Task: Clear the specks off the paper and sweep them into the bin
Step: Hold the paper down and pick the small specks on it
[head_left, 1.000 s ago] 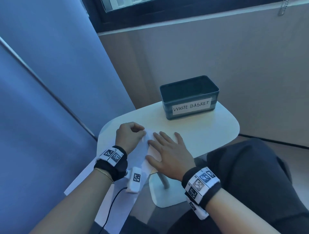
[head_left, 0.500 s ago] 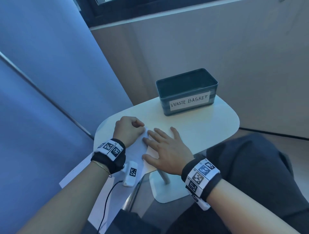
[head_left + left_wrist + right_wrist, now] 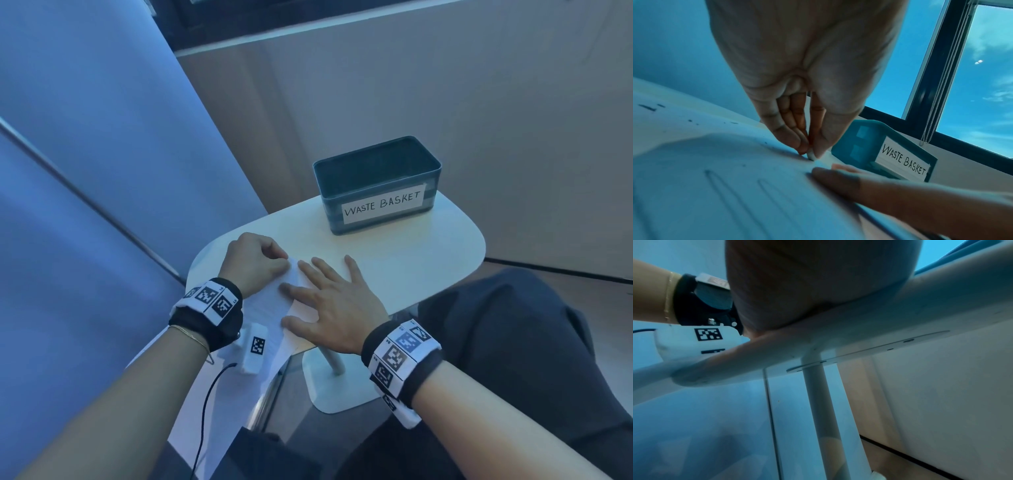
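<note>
A white paper (image 3: 265, 308) lies on the left of the small white table (image 3: 411, 260) and hangs over its near edge. In the left wrist view the paper (image 3: 715, 178) carries dark specks (image 3: 690, 121) and faint pencil lines. My left hand (image 3: 253, 262) is curled, and its fingertips pinch a small white piece (image 3: 811, 156), seemingly an eraser, with its tip down on the sheet. My right hand (image 3: 329, 301) lies flat with spread fingers on the paper just right of it. The dark green bin labelled WASTE BASKET (image 3: 376, 185) stands at the table's far side.
A blue partition (image 3: 102, 171) rises close on the left and a beige wall (image 3: 445, 85) stands behind the table. My dark-trousered leg (image 3: 513, 342) is at the right. The table's pedestal (image 3: 818, 402) and underside fill the right wrist view.
Both hands keep their places on the paper; only the head view has shifted slightly.
</note>
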